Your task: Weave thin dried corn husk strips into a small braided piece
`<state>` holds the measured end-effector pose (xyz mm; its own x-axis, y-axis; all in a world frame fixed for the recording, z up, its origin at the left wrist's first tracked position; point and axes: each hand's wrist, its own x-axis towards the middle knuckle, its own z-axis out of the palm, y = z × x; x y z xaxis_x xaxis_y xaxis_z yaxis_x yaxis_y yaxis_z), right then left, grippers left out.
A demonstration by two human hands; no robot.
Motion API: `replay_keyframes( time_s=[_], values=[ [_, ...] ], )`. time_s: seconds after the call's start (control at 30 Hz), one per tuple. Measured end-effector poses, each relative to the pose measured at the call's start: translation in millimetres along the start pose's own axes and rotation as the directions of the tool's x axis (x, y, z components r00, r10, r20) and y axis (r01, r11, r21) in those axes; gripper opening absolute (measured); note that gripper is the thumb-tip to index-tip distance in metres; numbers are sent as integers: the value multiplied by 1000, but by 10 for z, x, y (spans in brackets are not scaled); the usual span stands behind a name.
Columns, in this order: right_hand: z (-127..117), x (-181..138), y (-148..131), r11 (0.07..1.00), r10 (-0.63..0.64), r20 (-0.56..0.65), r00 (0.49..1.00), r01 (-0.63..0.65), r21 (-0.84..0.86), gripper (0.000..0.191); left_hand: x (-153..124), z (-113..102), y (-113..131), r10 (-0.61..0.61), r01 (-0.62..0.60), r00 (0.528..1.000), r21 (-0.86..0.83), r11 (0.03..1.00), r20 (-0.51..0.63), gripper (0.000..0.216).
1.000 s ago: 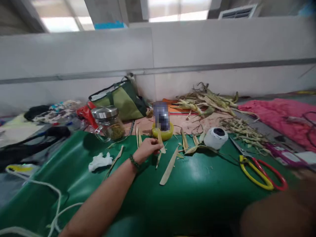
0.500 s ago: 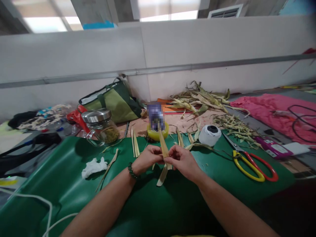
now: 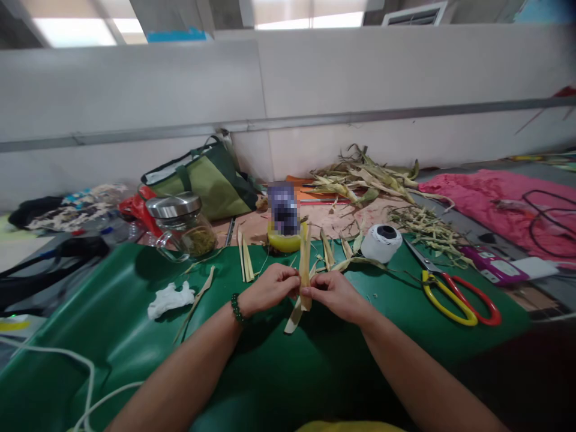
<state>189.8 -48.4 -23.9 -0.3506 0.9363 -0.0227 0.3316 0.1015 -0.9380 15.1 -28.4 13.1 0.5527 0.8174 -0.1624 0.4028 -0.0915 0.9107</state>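
Observation:
Between my two hands stands a pale dried corn husk strip [image 3: 305,264], nearly upright. My right hand [image 3: 335,294] pinches it near its lower end with thumb and fingers. My left hand [image 3: 272,291], with a green bead bracelet at the wrist, is closed at the strip's left side. Another husk piece [image 3: 293,318] slants down below my fingers toward the green mat [image 3: 252,372]. Just beyond is a yellow holder [image 3: 284,243] with a phone-like object in it, blurred out. Several cut husk strips [image 3: 245,258] lie to the left of it.
At right are large scissors [image 3: 450,294] with yellow and red handles and a white thread spool [image 3: 381,243]. A glass jar [image 3: 182,228], crumpled white tissue [image 3: 170,299] and green bag [image 3: 211,183] are at left. Dried husks [image 3: 360,177] are piled at the back.
The husk strip has turned from leaning left to nearly upright. My hands shifted slightly, and the fingers now hold it by its lower part. The whole view has tilted a little.

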Motion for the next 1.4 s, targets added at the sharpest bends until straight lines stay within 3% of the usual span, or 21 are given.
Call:
replay_keyframes(
  time_s=[0.23, 0.5, 0.7, 0.93, 1.13, 1.23, 1.4],
  values=[
    [-39, -12, -44, 998, 13, 149, 989, -22, 58, 43, -2, 18, 20, 74, -74, 997, 145, 987, 4, 38],
    [-49, -45, -103, 998, -28, 211, 977, 14, 65, 50, 21, 24, -21, 70, -69, 998, 59, 996, -11, 37],
    [-25, -66, -118, 998, -44, 260, 965, 52, -24, 53, 27, 51, 15, 112, -122, 989, -113, 986, -91, 32],
    [2, -63, -107, 997, -52, 202, 978, 64, -50, 45, 34, 91, -1, 151, -176, 958, -82, 981, -243, 33],
    [44, -49, -117, 992, -43, -6, 999, 44, 119, 26, 34, 79, -26, 142, -183, 938, -105, 977, -316, 36],
    [61, -68, -125, 989, 4, 100, 995, -18, 145, 24, 22, 72, 7, 77, -161, 934, -219, 962, -348, 33],
    [76, -116, -151, 959, 85, 276, 957, -153, 237, 23, 21, 3, 38, -18, -161, 874, -324, 932, -485, 45]
  ],
)
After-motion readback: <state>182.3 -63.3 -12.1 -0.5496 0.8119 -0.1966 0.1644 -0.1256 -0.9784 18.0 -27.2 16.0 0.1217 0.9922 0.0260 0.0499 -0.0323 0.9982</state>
